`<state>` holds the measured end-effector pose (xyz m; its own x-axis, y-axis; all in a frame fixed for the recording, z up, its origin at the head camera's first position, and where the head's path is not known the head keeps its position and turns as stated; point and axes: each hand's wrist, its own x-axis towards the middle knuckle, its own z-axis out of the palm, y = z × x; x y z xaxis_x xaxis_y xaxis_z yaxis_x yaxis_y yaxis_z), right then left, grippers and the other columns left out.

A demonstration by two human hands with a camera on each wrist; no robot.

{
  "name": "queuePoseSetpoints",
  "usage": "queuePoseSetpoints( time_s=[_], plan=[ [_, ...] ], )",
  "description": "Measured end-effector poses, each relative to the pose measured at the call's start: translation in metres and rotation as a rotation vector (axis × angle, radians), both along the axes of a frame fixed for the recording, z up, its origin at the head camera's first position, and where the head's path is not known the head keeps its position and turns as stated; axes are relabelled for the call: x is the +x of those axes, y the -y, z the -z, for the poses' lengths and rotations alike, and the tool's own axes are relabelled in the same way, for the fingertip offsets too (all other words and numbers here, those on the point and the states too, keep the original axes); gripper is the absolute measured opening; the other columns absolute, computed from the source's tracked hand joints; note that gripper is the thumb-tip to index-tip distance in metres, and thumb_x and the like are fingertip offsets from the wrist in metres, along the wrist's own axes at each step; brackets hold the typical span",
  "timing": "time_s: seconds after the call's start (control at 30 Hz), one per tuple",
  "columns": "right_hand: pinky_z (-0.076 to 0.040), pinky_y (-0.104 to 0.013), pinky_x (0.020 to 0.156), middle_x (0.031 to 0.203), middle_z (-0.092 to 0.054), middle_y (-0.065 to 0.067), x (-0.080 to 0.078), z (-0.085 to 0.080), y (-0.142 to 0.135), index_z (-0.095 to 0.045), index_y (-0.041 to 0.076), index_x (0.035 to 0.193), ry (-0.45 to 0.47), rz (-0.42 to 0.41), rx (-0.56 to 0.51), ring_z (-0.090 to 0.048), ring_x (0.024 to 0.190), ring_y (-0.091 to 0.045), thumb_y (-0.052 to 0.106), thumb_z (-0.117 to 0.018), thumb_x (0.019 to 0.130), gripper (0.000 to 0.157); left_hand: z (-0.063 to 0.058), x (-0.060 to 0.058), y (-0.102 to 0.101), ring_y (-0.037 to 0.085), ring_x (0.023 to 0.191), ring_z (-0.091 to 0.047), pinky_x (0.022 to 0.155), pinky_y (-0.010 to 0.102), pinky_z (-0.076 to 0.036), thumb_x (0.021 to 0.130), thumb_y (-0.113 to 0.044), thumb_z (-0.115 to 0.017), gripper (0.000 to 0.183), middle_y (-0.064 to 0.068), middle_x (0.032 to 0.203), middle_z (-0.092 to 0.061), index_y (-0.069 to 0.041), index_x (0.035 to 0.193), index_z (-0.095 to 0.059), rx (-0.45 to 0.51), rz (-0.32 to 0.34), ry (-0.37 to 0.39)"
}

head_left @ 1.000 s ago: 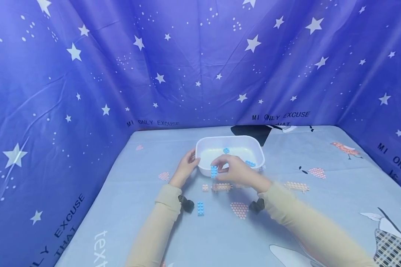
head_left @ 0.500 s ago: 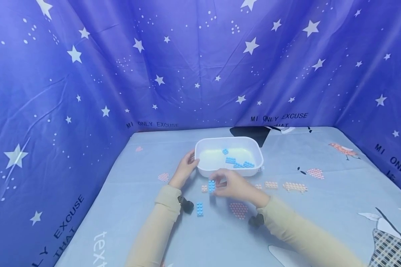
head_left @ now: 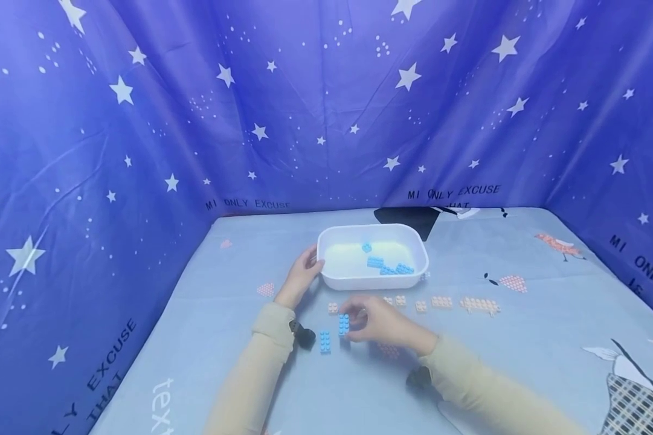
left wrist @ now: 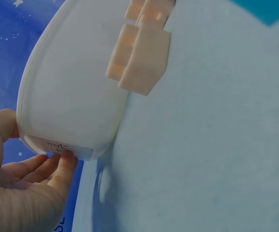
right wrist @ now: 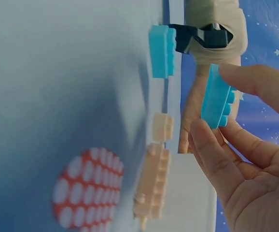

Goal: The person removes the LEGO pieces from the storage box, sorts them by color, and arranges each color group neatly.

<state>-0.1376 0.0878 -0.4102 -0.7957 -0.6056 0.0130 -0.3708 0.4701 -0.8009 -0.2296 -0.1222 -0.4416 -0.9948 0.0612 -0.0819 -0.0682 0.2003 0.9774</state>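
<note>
A white plastic tub [head_left: 365,283] stands on the table, with several blue bricks [head_left: 375,261] lying inside. My left hand [head_left: 300,279] grips its left end, thumb at the rim and fingers against the labelled outer wall in the left wrist view. In front of the tub, my right hand [head_left: 379,321] pinches a blue building brick [right wrist: 216,99] between thumb and fingers, its studs facing the palm side in the right wrist view. Just left of that brick, a second blue brick [head_left: 325,342] lies on the cloth, apart from both hands.
Several beige bricks line up before the tub: a small one [head_left: 333,308] at left, a block [head_left: 441,301] and a long piece [head_left: 479,304] at right. My right hand partly hides the row. A blue star-printed curtain [head_left: 326,121] hangs behind the table.
My right hand has carried the blue brick from the tub's front edge toward me, down beside the other blue brick. The left hand stays on the tub.
</note>
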Motion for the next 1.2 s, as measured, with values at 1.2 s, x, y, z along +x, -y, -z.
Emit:
queuePoseSetpoints(
  time_s=[1.2],
  plan=[
    [-0.053, -0.038, 0.095, 0.107, -0.068, 0.005, 0.005, 0.021, 0.008, -0.068, 0.013, 0.11, -0.064, -0.069, 0.178, -0.061, 0.103, -0.015, 0.016, -0.084, 0.069, 0.044, 0.005, -0.001, -0.001, 0.033, 0.14, -0.038, 0.116, 0.051, -0.033, 0.099, -0.022, -0.054, 0.056, 0.009, 0.155, -0.037, -0.016, 0.151, -0.034, -0.008, -0.007, -0.032]
  ],
)
